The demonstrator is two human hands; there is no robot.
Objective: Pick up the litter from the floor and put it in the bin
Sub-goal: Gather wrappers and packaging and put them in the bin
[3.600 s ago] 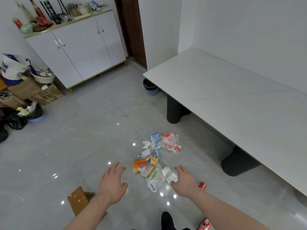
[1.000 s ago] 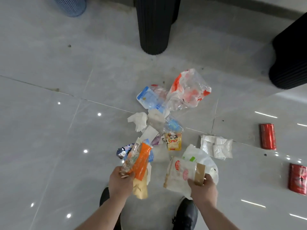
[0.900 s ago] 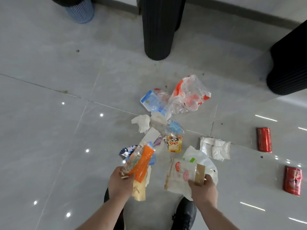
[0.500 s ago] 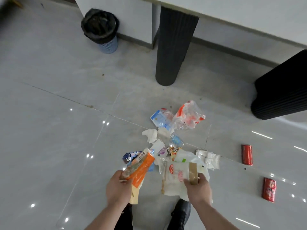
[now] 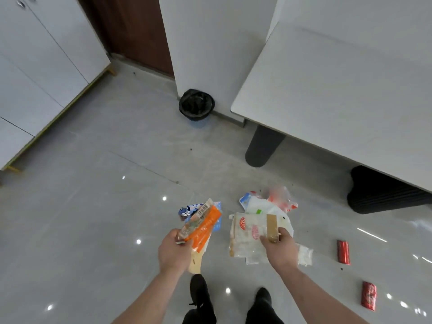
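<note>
Head view, compared with half a second ago: the camera has tilted up, so the white cupboard (image 5: 44,73) now fills the left edge and the brown door (image 5: 138,31) shows beyond it, neither seen in the earlier frame. The bin (image 5: 196,107), lined with a black bag, has shifted from the upper left to the upper centre; it stands on the grey floor (image 5: 93,206) against the wall, just beside the corner of the white table (image 5: 339,85), well apart from both hands. The left hand (image 5: 174,252) is unchanged in grip: fingers curled and pressed together around an orange wrapper (image 5: 203,226) and a clear packet with a barcode, held off the floor. The right hand (image 5: 280,250) likewise keeps its hold, thumb and fingers pinching the brown strip of a clear bag with red marks (image 5: 249,235). Both hands sit higher over the floor than before. Beyond the right hand the remaining litter, a clear bag with red print (image 5: 281,199) and pale wrappers, lies on the floor, now partly hidden by the held items. To the right, two red cans (image 5: 343,252) lie flat on the tiles, apart from each other, as before
</note>
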